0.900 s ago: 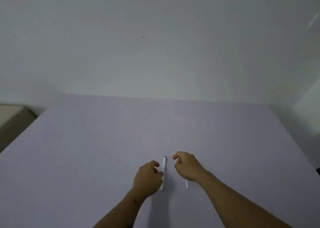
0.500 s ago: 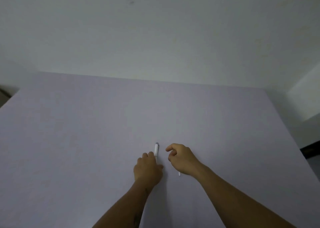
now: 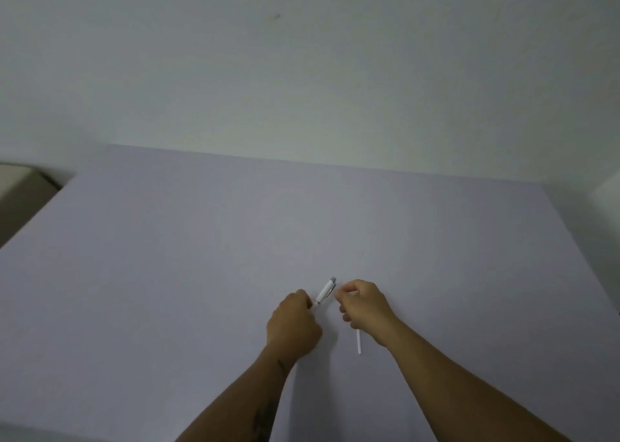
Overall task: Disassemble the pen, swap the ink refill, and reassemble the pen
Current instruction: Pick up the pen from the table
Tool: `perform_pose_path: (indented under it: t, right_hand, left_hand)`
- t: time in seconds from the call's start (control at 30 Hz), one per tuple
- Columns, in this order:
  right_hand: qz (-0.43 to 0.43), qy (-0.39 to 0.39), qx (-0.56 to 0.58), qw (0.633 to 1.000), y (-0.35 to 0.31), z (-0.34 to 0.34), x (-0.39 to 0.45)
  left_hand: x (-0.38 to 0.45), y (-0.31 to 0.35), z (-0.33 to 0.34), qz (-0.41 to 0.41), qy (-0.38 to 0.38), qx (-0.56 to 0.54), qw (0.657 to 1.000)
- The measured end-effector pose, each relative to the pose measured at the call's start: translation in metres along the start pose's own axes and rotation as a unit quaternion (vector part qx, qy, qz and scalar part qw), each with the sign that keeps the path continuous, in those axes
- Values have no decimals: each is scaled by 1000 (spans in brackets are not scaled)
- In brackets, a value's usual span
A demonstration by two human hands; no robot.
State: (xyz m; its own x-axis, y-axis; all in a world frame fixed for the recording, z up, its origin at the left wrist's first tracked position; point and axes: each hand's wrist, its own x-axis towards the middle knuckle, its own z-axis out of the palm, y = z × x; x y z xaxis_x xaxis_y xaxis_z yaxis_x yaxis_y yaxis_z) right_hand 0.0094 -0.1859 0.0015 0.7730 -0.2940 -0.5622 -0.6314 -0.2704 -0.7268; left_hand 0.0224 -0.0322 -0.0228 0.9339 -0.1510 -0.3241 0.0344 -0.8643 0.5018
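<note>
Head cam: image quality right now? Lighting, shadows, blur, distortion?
Head view: dim, flat, cool light with no glare; only soft shadows on the table beside the forearms. Wide-angle bend shows along the table's edges. The pen held in the left hand is slightly soft, its detail small; the right hand and the refill lying under it read clearly enough.

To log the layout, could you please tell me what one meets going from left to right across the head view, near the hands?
left hand → pen → right hand; the thin white refill lies partly under the right hand, so it is left out of the order.
</note>
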Motion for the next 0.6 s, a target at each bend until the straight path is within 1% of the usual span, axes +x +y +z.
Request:
perform_pose_path:
  t: [0.07, 0.13, 0.23, 0.43, 0.53, 0.6]
  right_hand:
    - [6, 8, 55, 998, -10, 0, 1]
    - [-5, 13, 93, 996, -18, 0, 3]
    - [-24, 25, 126, 991, -26, 1, 6]
    - [-46, 27, 139, 989, -36, 9, 14]
    - [-37, 16, 133, 990, -39, 14, 21]
    - [-25, 22, 153, 988, -43, 16, 26]
  left_hand:
    - [-1, 3, -8, 41, 29, 9, 999]
    - [-2, 5, -15, 84, 54, 22, 995]
    - [-3, 6, -27, 111, 78, 20, 990]
    - [-3, 0, -39, 103, 78, 0, 992]
    - [-1, -1, -43, 87, 70, -3, 994]
    - [-1, -8, -46, 68, 58, -1, 996]
